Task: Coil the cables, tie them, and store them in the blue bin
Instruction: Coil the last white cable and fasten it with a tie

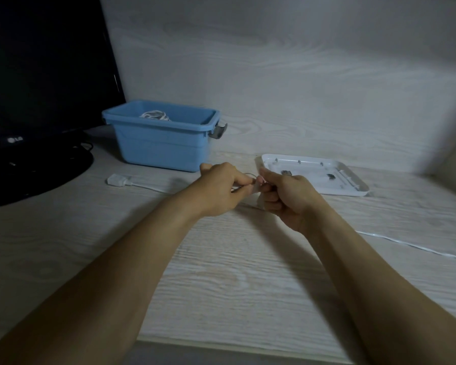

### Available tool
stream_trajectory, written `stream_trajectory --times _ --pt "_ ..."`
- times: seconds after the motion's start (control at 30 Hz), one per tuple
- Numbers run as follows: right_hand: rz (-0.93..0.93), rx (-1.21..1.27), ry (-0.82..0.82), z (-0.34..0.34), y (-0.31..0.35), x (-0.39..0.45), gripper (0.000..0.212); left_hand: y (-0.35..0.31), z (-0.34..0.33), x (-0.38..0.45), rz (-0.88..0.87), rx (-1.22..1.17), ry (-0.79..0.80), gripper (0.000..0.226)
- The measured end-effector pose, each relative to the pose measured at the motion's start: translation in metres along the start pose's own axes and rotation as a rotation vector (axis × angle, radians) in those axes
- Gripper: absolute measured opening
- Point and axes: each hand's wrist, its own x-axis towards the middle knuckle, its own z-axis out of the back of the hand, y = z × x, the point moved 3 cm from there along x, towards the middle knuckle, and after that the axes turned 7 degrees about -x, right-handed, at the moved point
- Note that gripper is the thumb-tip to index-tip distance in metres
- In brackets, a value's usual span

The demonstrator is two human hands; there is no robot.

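Note:
A white cable lies across the pale wooden desk, with its flat white connector at the left and its length trailing off to the right. My left hand and my right hand meet above the desk's middle, both pinching a small white strap and a thin loop of the cable between them. Behind my hands stands the blue bin; a coiled white cable lies inside it.
A white lid lies upside down at the right with two small dark items on it. A black monitor on a round base fills the left. A wooden wall closes the back.

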Motion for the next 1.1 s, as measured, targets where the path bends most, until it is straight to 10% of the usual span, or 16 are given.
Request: stream_trajectory --times 0.5,1.1 --pt "0.099 -0.185 -0.02 -0.002 -0.001 0.0 0.033 -0.002 -0.007 -0.005 -0.102 0.133 -0.104 0.033" --pt "0.875 -1.038 -0.126 0.003 0.003 0.009 0.031 0.016 -0.004 -0.003 0.226 -0.607 -0.23 0.007"
